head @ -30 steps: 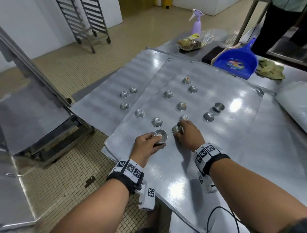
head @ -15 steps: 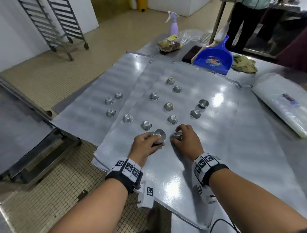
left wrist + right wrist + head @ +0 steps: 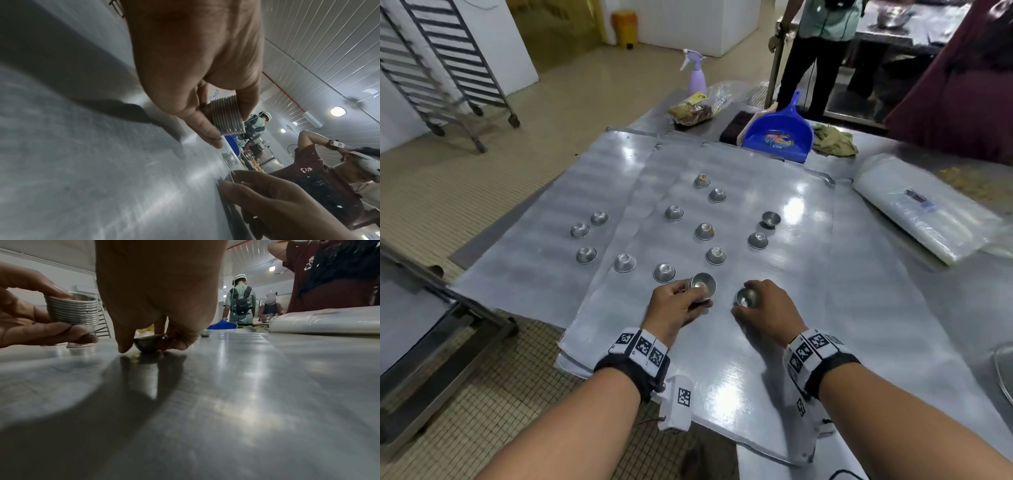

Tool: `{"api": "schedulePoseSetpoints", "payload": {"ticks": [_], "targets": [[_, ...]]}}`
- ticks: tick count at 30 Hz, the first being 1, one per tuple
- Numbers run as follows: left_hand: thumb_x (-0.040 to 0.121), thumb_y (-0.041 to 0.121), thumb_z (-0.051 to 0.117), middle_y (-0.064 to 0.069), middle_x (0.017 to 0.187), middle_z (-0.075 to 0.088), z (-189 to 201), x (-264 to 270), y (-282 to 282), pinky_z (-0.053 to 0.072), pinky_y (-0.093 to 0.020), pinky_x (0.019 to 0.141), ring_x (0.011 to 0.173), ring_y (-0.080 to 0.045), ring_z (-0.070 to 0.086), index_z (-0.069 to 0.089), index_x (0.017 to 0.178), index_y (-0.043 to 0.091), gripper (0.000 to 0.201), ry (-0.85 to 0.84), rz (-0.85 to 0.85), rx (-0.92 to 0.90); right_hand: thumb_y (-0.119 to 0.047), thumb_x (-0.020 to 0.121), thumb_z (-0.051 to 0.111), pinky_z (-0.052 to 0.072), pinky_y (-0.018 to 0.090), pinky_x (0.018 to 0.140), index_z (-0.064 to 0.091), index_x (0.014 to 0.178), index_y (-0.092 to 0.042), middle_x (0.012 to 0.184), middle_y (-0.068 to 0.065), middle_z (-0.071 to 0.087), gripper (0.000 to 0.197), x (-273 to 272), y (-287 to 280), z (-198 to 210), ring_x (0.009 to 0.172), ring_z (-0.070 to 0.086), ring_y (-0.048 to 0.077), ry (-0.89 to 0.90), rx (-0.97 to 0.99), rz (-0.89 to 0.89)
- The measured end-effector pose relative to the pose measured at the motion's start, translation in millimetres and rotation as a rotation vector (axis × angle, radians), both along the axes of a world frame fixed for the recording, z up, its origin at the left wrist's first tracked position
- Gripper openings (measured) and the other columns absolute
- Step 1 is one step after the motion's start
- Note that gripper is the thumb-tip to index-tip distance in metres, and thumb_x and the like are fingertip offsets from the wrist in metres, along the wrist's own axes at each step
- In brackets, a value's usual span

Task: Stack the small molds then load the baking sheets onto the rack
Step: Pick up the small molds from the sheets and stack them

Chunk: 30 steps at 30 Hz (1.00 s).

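My left hand [image 3: 677, 306] grips a stack of nested small metal molds [image 3: 702, 285] [image 3: 226, 116] [image 3: 73, 311], held just above the top baking sheet [image 3: 774, 342]. Close to its right, my right hand [image 3: 763, 310] pinches a single mold [image 3: 745, 297] [image 3: 148, 343] turned mouth up, its base touching the sheet. Several more loose molds lie upside down on the overlapping sheets, the nearest [image 3: 664, 272] just beyond my left hand and another [image 3: 715, 255] beyond my right. One mold [image 3: 771, 218] further back stands mouth up.
A wheeled rack [image 3: 445, 68] stands on the floor at the far left. A blue dustpan [image 3: 779, 133], a spray bottle [image 3: 697, 77] and a cloth [image 3: 832, 140] sit at the table's far end. A plastic-wrapped bundle [image 3: 924, 212] lies right. Other people stand beyond the table.
My right hand has drawn its mold back toward me and turned it mouth up. The left hand has kept hold of the stack in much the same place.
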<state>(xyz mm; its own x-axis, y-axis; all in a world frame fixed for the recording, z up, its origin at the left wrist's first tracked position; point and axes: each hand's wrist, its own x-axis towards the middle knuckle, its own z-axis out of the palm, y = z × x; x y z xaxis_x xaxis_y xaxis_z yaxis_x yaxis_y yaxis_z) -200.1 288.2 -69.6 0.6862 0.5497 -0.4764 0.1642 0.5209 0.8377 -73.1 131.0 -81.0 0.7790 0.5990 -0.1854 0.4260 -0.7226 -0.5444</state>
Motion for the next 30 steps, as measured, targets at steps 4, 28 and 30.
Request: {"api": "schedulePoseSetpoints", "payload": {"ticks": [4,28,30], "targets": [[0.087,0.008,0.076,-0.018,0.094,0.076,1.2,8.7,-2.2,0.058,-0.048,0.096,0.098,-0.036,0.075,0.073,0.102,-0.002,0.019,0.006,-0.041,0.031,-0.035,0.077,0.079,0.045,0.032,0.093,0.060,0.131,-0.020,0.122,0.008,0.062,0.059,3.4,-13.7,0.3,0.114,0.059,0.027,0.034,0.023,-0.047],[0.094,0.015,0.051,-0.017,0.082,0.069,14.9,45.7,-29.4,0.055,-0.031,0.063,0.064,-0.021,0.066,0.070,0.086,0.000,0.025,-0.060,-0.021,-0.149,-0.060,0.068,0.074,0.054,0.037,0.092,0.058,0.134,-0.035,0.115,-0.012,0.072,0.072,-6.5,0.0,36.0,0.104,0.065,0.008,0.028,0.340,-0.021],[0.094,0.018,0.052,-0.017,0.083,0.068,12.1,45.6,-26.8,0.051,-0.028,0.058,0.064,-0.023,0.065,0.069,0.085,0.002,0.025,-0.059,-0.014,-0.154,-0.065,0.068,0.074,0.053,0.033,0.093,0.051,0.141,-0.036,0.123,-0.014,0.069,0.083,-6.4,-1.8,36.3,0.108,0.064,0.005,0.052,0.336,-0.005]]}}
